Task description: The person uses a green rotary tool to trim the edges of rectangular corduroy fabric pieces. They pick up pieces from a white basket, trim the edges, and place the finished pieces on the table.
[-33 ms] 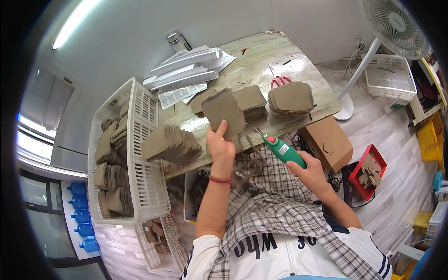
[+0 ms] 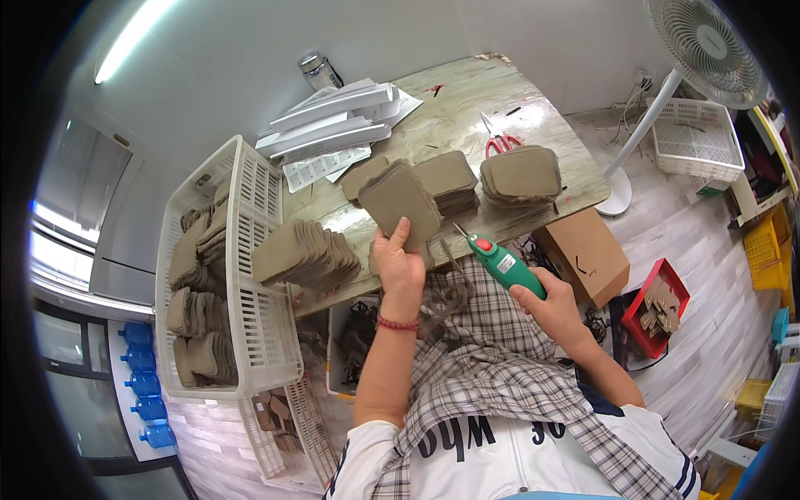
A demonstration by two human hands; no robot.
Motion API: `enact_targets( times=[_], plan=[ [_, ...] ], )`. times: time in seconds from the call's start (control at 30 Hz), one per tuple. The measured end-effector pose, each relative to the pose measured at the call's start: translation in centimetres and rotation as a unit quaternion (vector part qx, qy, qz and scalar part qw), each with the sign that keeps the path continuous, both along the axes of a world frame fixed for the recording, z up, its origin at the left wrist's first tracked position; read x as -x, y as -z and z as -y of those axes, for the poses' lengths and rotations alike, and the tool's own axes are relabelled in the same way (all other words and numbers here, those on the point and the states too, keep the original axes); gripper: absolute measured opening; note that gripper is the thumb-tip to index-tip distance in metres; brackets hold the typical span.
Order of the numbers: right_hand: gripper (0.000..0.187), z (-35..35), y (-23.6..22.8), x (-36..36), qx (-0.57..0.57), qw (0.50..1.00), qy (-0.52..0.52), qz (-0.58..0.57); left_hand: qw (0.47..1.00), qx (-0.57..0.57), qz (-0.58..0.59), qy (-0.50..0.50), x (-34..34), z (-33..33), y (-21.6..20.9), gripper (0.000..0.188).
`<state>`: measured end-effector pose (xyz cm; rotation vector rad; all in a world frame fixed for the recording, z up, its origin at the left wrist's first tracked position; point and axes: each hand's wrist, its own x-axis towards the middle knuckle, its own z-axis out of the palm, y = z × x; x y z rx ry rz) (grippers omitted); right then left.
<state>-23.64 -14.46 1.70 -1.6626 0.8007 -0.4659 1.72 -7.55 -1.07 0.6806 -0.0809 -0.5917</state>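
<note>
My left hand (image 2: 402,265) is closed around a rounded-corner olive-brown pad (image 2: 402,204), its thumb on the near edge; fibrous edges of more layers show beneath the top face. My right hand (image 2: 546,302) grips a green handheld tool (image 2: 508,268) with a red button and a thin metal tip. That tip points toward the held pad, with a gap between them. Just behind the held pad sits a stack of similar pads (image 2: 446,171), and to its right another stack (image 2: 522,173). A leaning row of pads (image 2: 304,254) lies on the table left of my left hand.
A white plastic crate (image 2: 265,312) packed with pads borders the table (image 2: 542,104) on the left. Red-handled scissors (image 2: 500,143), papers (image 2: 342,125) and a flask (image 2: 320,72) lie or stand on the table. A cardboard box (image 2: 587,258), red tray (image 2: 658,308) and fan (image 2: 708,46) are rightward.
My left hand and the pad have shifted very slightly; the pad is tilted a little differently. My right hand and the green tool look nearly unmoved.
</note>
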Motion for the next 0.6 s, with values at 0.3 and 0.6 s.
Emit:
enact_targets(
  times=[0.3, 0.6],
  plan=[
    [0.033, -1.3, -1.6, -1.3, -0.039, 0.999, 0.001, 0.021, 0.996, 0.073, -0.051, -0.017, 2.6, -0.8, -0.4, 0.042],
    [0.034, -1.4, -1.8, -1.6, -0.036, 0.999, 0.006, 0.031, 0.998, 0.051, -0.027, 0.002, 3.8, -0.7, 0.3, 0.045]
  ],
)
